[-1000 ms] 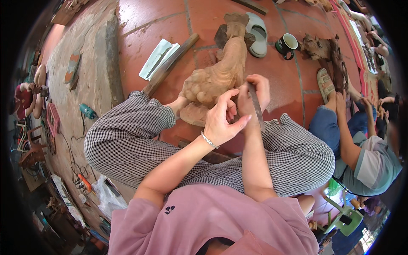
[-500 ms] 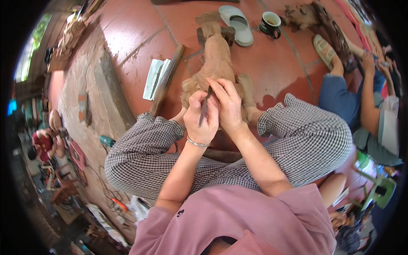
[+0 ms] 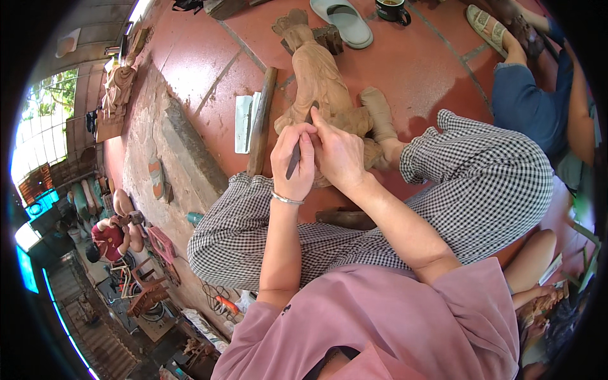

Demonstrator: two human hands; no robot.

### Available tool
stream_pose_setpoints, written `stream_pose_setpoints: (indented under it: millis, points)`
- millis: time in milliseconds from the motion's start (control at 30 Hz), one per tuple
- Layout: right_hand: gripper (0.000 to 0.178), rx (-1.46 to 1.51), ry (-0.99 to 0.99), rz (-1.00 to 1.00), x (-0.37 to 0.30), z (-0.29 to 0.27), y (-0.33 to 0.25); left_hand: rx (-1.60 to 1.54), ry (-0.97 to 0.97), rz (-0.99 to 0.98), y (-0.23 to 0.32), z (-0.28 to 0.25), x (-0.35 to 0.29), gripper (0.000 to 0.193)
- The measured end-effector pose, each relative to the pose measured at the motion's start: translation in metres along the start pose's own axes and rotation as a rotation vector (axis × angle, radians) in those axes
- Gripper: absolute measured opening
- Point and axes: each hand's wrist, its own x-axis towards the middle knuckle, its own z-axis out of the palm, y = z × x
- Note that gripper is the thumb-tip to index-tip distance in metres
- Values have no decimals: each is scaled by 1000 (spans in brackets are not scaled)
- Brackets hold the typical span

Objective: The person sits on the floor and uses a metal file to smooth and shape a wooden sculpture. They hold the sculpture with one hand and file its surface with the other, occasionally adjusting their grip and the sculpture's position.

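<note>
A carved brown wooden figure lies between my feet, its narrower end pointing away from me. Over its near part my two hands meet around a slim, dark, flat file-like tool. My left hand, with a silver bracelet at the wrist, is closed around the tool's near part. My right hand has its thumb and fingers closed at the farther part, close to the tip, which reaches the wood. Both hands partly hide the tool and the wood below them.
A wooden stick and a white paper packet lie left of the figure. Beyond are a grey slipper and a dark mug. A wooden block is under the figure's far end. Another person's leg is at right.
The whole view has shifted and turned, so the scene sits differently. The tool now reaches past my right thumb toward the figure; both hands still grip it.
</note>
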Motion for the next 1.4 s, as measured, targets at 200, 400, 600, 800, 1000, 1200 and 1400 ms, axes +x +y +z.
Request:
stream_pose_setpoints:
  millis: [200, 400, 600, 800, 1000, 1200, 1400]
  points:
    - [54, 80, -44, -15, -5, 0, -4, 69, -116, 24, 12, -19, 4, 9]
    - [55, 125, -27, 44, -1, 4, -5, 9, -155, 27, 11, -17, 16, 7]
    - [57, 172, -62, 25, -5, 5, -10, -4, -184, 53, 8, -29, 17, 12]
    - [56, 124, -99, 79, -3, 8, -12, -53, -218, -67, 7, -29, 17, 11]
    - [59, 137, -62, 69, 1, -1, -15, -134, -191, -61, 7, -27, 20, 15]
    - [58, 108, -129, 31, -3, 5, -12, -73, -168, -84, 5, -30, 14, 11]
    - [59, 119, -82, 78, 0, 4, -15, -117, -224, -127, 0, -23, 22, 17]
